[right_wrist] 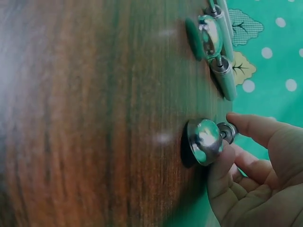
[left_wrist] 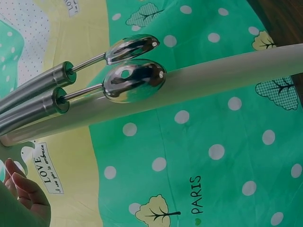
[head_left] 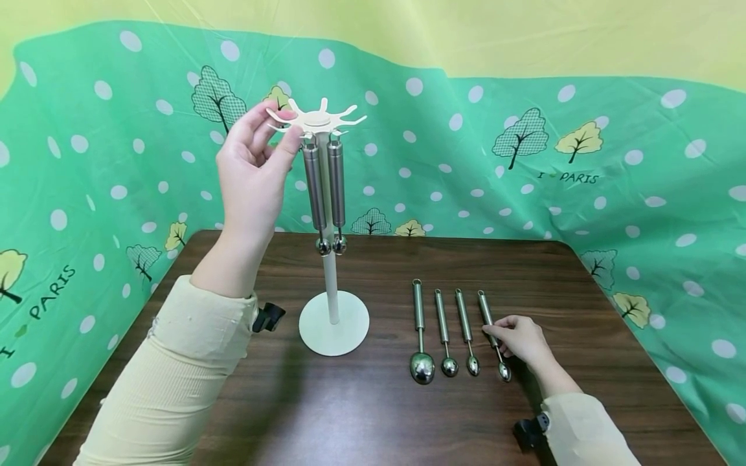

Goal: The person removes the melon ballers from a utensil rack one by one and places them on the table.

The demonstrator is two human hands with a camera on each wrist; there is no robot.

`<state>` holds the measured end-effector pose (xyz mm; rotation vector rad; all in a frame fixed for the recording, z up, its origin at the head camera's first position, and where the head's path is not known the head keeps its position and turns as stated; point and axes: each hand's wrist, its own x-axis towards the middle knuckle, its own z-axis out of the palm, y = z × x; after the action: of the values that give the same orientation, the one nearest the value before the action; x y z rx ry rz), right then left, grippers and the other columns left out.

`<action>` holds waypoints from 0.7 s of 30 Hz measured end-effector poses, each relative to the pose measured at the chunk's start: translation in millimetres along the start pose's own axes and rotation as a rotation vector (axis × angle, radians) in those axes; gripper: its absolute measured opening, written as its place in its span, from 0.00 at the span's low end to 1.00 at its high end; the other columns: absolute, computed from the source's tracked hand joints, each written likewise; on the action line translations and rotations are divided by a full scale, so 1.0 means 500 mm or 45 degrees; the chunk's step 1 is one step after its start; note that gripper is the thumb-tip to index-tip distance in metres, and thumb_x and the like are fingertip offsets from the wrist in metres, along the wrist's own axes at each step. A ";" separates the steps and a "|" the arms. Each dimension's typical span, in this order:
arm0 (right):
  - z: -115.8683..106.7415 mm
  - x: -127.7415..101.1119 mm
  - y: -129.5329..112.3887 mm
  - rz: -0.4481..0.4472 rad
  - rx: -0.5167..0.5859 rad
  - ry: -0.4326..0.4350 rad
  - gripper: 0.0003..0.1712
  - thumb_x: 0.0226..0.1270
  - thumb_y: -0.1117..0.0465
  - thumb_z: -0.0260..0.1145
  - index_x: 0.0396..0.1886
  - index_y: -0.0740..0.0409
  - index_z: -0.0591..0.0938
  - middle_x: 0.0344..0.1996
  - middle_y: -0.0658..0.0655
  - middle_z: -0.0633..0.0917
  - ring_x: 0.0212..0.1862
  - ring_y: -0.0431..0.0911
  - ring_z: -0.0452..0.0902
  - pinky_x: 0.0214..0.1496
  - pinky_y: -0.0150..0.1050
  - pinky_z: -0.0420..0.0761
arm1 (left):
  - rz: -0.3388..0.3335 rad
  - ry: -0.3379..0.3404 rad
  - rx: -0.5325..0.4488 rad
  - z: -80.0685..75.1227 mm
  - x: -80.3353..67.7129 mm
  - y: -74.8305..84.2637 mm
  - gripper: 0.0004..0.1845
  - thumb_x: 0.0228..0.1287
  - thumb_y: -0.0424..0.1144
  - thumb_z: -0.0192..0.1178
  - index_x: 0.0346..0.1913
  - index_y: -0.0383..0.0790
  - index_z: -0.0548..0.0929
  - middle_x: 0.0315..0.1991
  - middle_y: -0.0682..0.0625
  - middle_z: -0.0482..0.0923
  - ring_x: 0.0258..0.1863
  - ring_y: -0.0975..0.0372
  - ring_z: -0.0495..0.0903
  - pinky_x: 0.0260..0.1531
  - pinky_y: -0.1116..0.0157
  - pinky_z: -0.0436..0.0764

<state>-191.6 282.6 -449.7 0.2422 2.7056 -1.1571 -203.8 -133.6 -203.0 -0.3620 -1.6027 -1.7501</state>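
Observation:
A white rack stands on the table, with a pole point(head_left: 330, 278), a round base point(head_left: 334, 330) and a pronged top wheel point(head_left: 317, 120). Two steel scoops point(head_left: 315, 188) point(head_left: 336, 184) hang from the wheel; the left wrist view shows their bowls point(left_wrist: 134, 81) beside the pole point(left_wrist: 227, 75). My left hand point(head_left: 278, 133) pinches a prong of the wheel between thumb and fingers. Several more scoops lie in a row right of the base, the largest point(head_left: 421, 336) on the left. My right hand point(head_left: 494, 335) grips the rightmost scoop point(head_left: 485, 310), fingers curled round its stem by the bowl point(right_wrist: 204, 141).
The dark wooden table point(head_left: 373, 414) is backed and flanked by a green dotted cloth point(head_left: 583, 194) that drapes over its sides. Black camera mounts sit on both wrists point(head_left: 268, 317) point(head_left: 530, 430). A neighbouring scoop point(right_wrist: 211, 35) lies close to the gripped one.

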 end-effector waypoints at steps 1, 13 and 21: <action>0.000 0.000 0.001 0.002 -0.002 0.005 0.25 0.68 0.52 0.66 0.47 0.72 0.81 0.22 0.53 0.83 0.21 0.42 0.80 0.26 0.38 0.83 | 0.000 0.000 0.002 0.000 0.000 0.000 0.22 0.65 0.33 0.65 0.60 0.30 0.76 0.48 0.51 0.85 0.40 0.66 0.81 0.32 0.73 0.73; 0.003 0.000 0.003 0.023 0.007 0.020 0.23 0.67 0.52 0.66 0.46 0.70 0.82 0.23 0.52 0.83 0.22 0.43 0.79 0.26 0.38 0.82 | -0.015 0.003 0.004 0.000 0.001 -0.001 0.22 0.65 0.33 0.65 0.60 0.31 0.76 0.49 0.49 0.85 0.39 0.66 0.81 0.32 0.73 0.72; 0.002 -0.002 0.003 0.044 -0.009 0.034 0.31 0.67 0.45 0.66 0.52 0.70 0.79 0.22 0.53 0.82 0.22 0.44 0.78 0.26 0.39 0.80 | -0.030 0.000 0.017 0.000 0.001 0.001 0.22 0.65 0.34 0.65 0.60 0.32 0.76 0.51 0.45 0.85 0.40 0.66 0.81 0.33 0.73 0.72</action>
<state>-190.0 282.7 -451.2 0.3044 2.7171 -1.1429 -203.8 -133.8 -202.4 -0.3380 -1.6240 -1.7560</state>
